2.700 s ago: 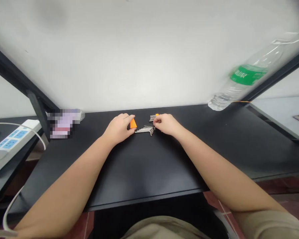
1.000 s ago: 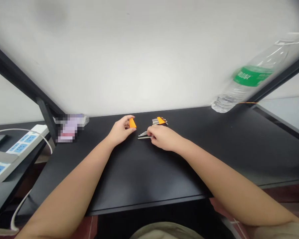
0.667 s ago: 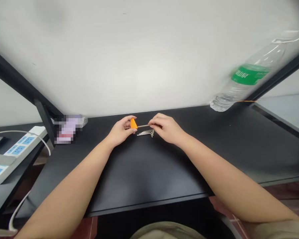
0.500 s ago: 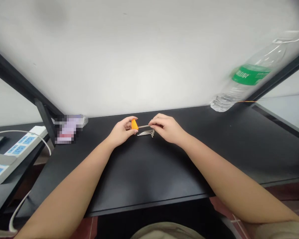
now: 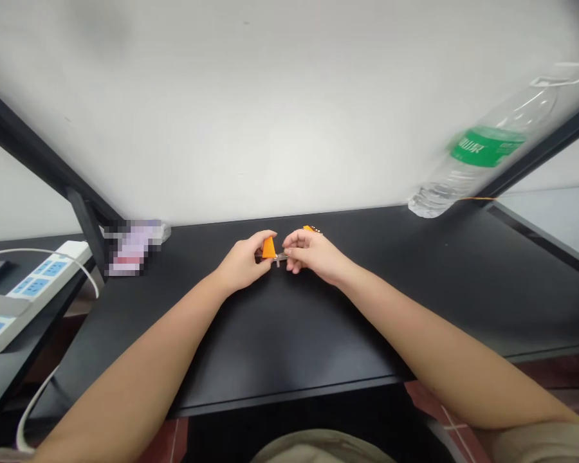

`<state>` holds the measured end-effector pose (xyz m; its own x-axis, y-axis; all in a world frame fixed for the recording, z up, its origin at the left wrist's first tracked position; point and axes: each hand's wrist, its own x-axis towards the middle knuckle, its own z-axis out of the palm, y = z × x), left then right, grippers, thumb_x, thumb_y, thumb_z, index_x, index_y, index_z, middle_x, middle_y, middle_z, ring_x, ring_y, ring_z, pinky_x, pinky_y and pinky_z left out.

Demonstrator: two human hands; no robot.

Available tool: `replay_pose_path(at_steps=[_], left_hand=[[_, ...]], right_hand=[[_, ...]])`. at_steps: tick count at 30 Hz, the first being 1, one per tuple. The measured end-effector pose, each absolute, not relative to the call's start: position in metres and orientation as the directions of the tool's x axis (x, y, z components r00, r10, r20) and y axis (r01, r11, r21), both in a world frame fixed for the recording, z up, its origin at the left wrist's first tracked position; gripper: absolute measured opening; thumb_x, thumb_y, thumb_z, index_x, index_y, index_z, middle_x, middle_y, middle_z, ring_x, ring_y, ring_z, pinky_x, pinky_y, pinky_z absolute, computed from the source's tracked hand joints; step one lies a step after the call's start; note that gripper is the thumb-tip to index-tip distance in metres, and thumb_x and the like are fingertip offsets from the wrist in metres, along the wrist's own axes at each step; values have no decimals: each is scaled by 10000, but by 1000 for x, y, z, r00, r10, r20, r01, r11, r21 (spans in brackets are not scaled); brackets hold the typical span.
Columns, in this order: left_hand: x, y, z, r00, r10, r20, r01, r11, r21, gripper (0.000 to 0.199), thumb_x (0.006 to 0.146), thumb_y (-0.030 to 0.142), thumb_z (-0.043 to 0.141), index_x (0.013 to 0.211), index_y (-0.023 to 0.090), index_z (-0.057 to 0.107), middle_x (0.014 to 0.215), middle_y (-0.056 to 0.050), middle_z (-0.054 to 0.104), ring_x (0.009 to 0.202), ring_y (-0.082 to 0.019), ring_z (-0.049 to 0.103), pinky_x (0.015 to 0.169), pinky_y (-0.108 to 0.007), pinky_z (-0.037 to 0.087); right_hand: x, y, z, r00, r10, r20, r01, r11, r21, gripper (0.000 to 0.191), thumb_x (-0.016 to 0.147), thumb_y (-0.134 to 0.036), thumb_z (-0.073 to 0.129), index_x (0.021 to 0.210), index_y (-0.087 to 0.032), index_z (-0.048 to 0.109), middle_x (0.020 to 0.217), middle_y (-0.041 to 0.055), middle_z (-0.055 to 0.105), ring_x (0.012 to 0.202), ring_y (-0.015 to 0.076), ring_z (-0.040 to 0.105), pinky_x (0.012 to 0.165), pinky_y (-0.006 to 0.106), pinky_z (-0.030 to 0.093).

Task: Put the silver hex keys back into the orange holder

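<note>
My left hand [image 5: 245, 265] is closed round an orange wedge-shaped hex key holder [image 5: 269, 248], gripped between thumb and fingers. My right hand [image 5: 313, 253] sits just beside it, with thumb and fingertips pinched on a metal hex key [image 5: 282, 256] in the narrow gap between the hands. How many keys are there, and whether any sits in the holder, is hard to make out. Behind the right hand another orange piece [image 5: 310, 228] with small metal tips shows, mostly hidden by the knuckles.
A large clear bottle with a green label [image 5: 487, 146] stands at the back right by the wall. At the left are a blurred-out packet [image 5: 132, 249] and a white power strip [image 5: 41, 283] with cables. Black frame bars [image 5: 43, 154] slant down on both sides.
Both hands have shifted slightly and come closer together. The fan of hex keys that lay on the table in front of them no longer shows there. An orange piece now shows behind the right hand.
</note>
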<state>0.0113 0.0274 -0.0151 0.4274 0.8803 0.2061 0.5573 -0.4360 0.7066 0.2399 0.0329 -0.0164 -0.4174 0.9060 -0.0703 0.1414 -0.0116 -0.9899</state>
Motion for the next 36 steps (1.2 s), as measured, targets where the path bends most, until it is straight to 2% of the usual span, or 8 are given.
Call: replay_pose_path(at_steps=[2,4,6,10,21,30,33,36], left_hand=[[10,28,-15,422,882,211,601,-447,663,566,856,223,648,1411,234,538,1044,-28,725,894,-174,703,842,-313,570],[9,29,-15,418,883,213,625,-449,639,572,850,207,634,1411,235,526,1042,-31,718,876,-177,695,828,-316,565],[8,30,-16,411,885,220,637,-451,625,570,842,206,636,1400,235,525,1058,-37,711,877,-184,689,811,-318,561],[5,32,-18,396,886,241,635,-454,625,548,836,227,649,1374,237,546,1111,-47,706,893,-193,682,811,-325,555],[3,34,-20,413,881,232,571,-449,687,488,864,300,667,1346,247,612,1065,-20,719,895,-177,678,893,-332,551],[4,34,-16,427,875,230,571,-457,682,495,884,324,665,1371,259,602,965,8,700,829,-162,644,858,-309,523],[3,34,-15,433,874,221,585,-458,669,499,886,324,659,1376,255,598,920,12,691,791,-159,628,819,-300,514],[3,34,-14,418,880,225,597,-453,662,480,886,326,664,1358,261,605,895,20,680,760,-149,610,798,-289,505]], right_hand=[[246,37,-17,-415,908,62,441,260,-859,41,896,-240,653,910,-202,657,843,44,666,775,187,626,743,345,507],[251,38,-17,-486,863,139,637,459,-619,43,887,-206,654,868,-197,693,939,67,662,829,191,601,768,340,474],[253,36,-17,-543,831,124,712,533,-457,79,903,-183,635,876,-190,709,998,90,653,830,192,589,744,332,453],[248,29,-14,-561,823,88,764,555,-328,98,896,-127,615,841,-180,678,977,106,640,753,183,567,661,322,422],[245,28,-17,-533,830,162,786,557,-270,106,907,-130,609,964,-189,677,1053,102,634,760,181,568,671,316,434],[241,13,-7,-551,833,49,818,550,-167,87,823,-98,650,816,-185,656,884,98,663,661,189,565,554,325,352],[248,13,-4,-568,822,42,798,562,-217,124,836,-84,635,799,-202,648,777,66,667,620,183,550,550,323,335],[260,22,0,-593,788,165,727,612,-312,160,892,-86,587,863,-214,676,831,54,682,693,187,583,636,316,407]])
